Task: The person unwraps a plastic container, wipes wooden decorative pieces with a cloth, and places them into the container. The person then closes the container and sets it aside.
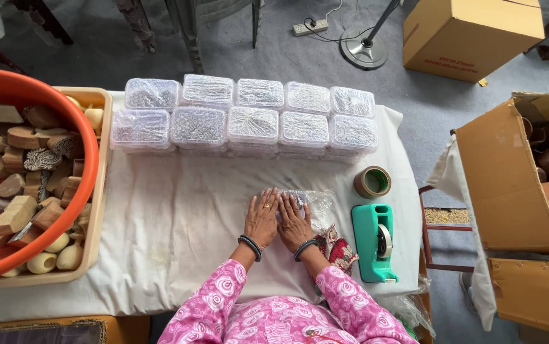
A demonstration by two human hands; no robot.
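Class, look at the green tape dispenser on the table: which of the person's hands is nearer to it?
Right. The right hand rests on a bubble-wrapped packet just left of the green tape dispenser. The left hand lies beyond it, farther away.

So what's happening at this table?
A person in a pink floral top presses both hands, left hand and right hand, flat on a bubble-wrapped packet on the white cloth. Two rows of wrapped packets stand behind. A green tape dispenser and tape roll lie to the right.
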